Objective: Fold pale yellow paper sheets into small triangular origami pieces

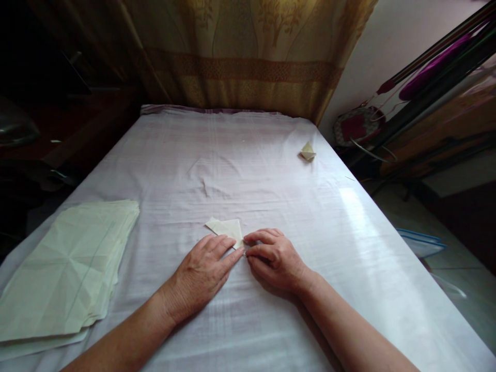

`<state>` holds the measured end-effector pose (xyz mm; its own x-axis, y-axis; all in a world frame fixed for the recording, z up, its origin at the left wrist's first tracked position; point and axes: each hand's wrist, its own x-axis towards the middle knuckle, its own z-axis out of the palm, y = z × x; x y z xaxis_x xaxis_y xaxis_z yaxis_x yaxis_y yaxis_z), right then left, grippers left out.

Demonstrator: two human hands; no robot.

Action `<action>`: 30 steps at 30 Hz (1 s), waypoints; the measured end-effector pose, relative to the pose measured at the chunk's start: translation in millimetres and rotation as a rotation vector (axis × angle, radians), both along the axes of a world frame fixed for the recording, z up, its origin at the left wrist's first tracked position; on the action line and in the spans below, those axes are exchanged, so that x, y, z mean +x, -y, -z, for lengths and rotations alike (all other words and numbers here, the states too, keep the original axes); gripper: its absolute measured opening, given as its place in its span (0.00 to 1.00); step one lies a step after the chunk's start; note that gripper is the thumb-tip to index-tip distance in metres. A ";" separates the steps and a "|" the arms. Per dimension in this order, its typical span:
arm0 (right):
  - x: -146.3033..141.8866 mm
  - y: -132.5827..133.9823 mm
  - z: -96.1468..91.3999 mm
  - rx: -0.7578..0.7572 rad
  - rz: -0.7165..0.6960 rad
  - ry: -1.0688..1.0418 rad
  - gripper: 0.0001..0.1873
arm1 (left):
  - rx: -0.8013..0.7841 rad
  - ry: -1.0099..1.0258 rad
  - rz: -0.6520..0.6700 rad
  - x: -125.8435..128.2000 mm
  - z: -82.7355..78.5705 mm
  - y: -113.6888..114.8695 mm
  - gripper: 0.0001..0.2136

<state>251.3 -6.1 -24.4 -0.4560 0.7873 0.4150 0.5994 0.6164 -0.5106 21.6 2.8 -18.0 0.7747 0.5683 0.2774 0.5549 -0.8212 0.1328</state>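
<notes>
A small folded piece of cream paper [226, 228] lies on the white cloth in the middle of the table. My left hand [201, 274] rests flat on its near edge, fingers stretched out and pressing it down. My right hand [273, 258] is beside it with fingers curled, its fingertips pinching the paper's right corner. A finished small folded paper shape [307, 151] sits far off toward the right back of the table.
A stack of creased cream sheets [65, 274] lies at the table's left front edge. The table [251, 155] is covered by a white cloth. A patterned curtain [240, 57] hangs behind. Hangers and clutter [406, 103] stand to the right, dark furniture to the left.
</notes>
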 end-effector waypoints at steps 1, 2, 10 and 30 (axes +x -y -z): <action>-0.2 0.0 -0.4 -0.008 0.010 -0.004 0.06 | 0.004 -0.005 0.000 0.2 0.3 0.2 0.19; -0.6 0.1 -0.9 -0.017 0.018 -0.006 0.06 | 0.013 -0.010 -0.002 0.3 0.9 0.6 0.19; -7.9 5.0 -1.9 -0.031 0.088 0.009 0.05 | 0.092 0.043 -0.013 -1.1 4.6 2.7 0.14; -37.0 35.1 11.7 -0.021 0.503 -0.053 0.07 | -0.037 0.073 0.022 -1.7 1.9 -0.4 0.13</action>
